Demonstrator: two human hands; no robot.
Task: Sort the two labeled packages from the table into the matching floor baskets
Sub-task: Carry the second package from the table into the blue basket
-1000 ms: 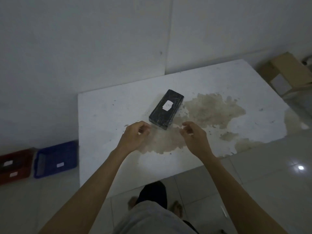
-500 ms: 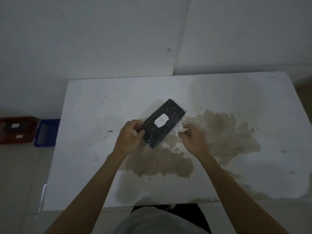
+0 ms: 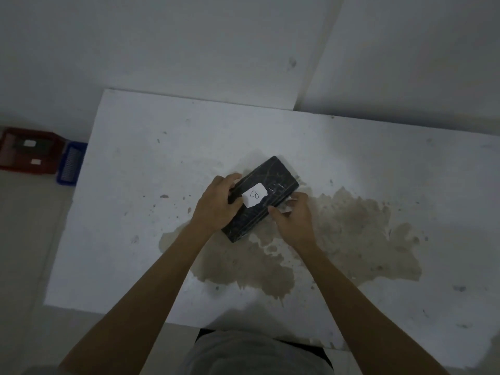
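Left hand (image 3: pixel 216 207) gripping black package (image 3: pixel 266 190) (labelled), right hand (image 3: pixel 293 217) seemingly pinching its edge

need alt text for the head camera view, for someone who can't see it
Seen from above, a person's left hand and right hand grip a black package with a white handwritten label on a stained white table. On the floor to the left stand a red basket and, partly hidden by the table, a blue basket.
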